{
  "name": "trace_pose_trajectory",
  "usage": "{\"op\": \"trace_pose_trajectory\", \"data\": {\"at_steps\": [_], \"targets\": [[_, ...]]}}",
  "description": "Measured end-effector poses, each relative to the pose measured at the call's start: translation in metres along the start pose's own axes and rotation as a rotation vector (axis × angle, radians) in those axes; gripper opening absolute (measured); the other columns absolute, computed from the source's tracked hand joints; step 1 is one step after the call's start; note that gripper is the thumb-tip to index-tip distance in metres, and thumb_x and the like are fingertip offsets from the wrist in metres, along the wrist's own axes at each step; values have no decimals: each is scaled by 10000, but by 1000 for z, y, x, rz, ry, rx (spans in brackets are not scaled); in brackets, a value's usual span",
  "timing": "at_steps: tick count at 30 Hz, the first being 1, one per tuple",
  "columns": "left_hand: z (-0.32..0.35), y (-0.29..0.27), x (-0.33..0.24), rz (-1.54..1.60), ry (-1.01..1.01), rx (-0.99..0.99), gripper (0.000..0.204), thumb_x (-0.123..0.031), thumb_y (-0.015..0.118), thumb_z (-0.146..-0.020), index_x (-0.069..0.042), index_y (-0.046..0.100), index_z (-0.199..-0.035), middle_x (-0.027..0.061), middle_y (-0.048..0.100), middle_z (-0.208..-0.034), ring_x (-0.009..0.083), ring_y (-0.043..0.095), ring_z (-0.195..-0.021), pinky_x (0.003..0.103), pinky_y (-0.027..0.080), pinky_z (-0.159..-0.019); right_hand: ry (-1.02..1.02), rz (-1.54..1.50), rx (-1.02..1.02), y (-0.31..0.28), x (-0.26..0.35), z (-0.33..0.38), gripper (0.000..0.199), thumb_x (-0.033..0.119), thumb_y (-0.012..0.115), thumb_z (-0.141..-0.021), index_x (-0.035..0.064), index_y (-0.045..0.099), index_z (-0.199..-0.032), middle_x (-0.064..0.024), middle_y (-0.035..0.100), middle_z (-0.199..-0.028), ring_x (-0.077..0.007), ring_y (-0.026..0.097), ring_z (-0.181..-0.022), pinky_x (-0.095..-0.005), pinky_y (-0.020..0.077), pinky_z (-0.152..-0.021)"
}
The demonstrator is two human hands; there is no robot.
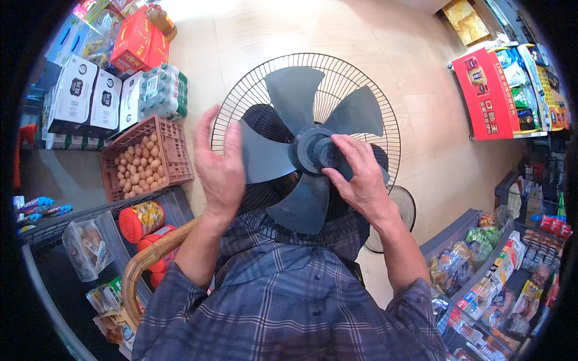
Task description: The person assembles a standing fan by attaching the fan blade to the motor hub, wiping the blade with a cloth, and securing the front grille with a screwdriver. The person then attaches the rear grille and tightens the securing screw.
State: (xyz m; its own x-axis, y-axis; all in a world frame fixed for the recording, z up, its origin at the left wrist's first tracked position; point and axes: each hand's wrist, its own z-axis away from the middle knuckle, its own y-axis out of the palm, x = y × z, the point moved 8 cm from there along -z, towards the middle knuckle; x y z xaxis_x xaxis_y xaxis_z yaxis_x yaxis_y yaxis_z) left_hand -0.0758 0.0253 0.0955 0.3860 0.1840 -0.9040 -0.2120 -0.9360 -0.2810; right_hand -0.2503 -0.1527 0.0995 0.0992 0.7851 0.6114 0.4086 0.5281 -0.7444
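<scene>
In front of me is a fan whose dark grey blades (295, 90) lie uncovered over a round black wire grille (241, 84). At the middle of the blades sits a ridged round hub nut (325, 153). The thumb and fingers of my right hand (364, 183) grip the nut's right side. My left hand (220, 171) is raised at the left rim of the grille, beside the left blade, with its thumb and fingers apart and nothing in it. The fan's lower edge is close against my checked shirt (301, 295).
On the left stand a brown plastic crate (174, 144) of eggs, white cartons (90, 96), wrapped bottles (162, 90) and a bamboo armrest (141, 262). A smaller round grille (403, 210) is behind my right wrist. Snack shelves (475, 289) and a red box (484, 93) line the right.
</scene>
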Motion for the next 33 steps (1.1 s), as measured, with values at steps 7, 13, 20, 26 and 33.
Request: {"op": "trace_pose_trajectory", "data": {"at_steps": [7, 13, 20, 26, 33], "targets": [[-19, -22, 88, -161, -201, -51, 404, -211, 611, -950, 76, 566, -1230, 187, 600, -1228, 247, 553, -1164, 350, 408, -1022, -47, -5, 10, 18, 4, -11, 567, 25, 777, -714, -37, 545, -1227, -203, 583, -1227, -378, 552, -1117, -422, 461, -971], [-11, 0, 117, 76, -405, 158, 481, -258, 626, -948, 94, 526, -1260, 177, 648, -1126, 226, 633, -1017, 325, 493, -907, -7, -3, 33, 17, 0, -7, 549, 26, 773, -722, -36, 554, -1222, -201, 588, -1228, -378, 561, -1109, -419, 474, -955], [-5, 17, 130, 356, -675, 354, 382, -269, 578, -969, 41, 590, -1191, 95, 667, -1027, 155, 623, -918, 274, 488, -786, -40, 33, 55, 15, 3, -7, 566, -16, 749, -718, -33, 536, -1242, -202, 567, -1250, -378, 552, -1118, -420, 474, -955], [0, 22, 144, 482, -778, 451, 374, -283, 563, -973, 27, 596, -1179, 84, 663, -1033, 154, 619, -902, 282, 485, -792, -77, 40, 83, 17, 3, -11, 570, -28, 735, -718, -36, 526, -1248, -205, 561, -1238, -383, 548, -1106, -426, 471, -951], [2, 25, 147, 513, -785, 402, 309, -271, 575, -975, -6, 613, -1129, 28, 662, -901, 99, 604, -770, 245, 476, -734, 35, 99, 72, 17, -2, -15, 496, 109, 791, -739, -52, 551, -1142, -211, 574, -1089, -378, 562, -1007, -428, 486, -870]]}}
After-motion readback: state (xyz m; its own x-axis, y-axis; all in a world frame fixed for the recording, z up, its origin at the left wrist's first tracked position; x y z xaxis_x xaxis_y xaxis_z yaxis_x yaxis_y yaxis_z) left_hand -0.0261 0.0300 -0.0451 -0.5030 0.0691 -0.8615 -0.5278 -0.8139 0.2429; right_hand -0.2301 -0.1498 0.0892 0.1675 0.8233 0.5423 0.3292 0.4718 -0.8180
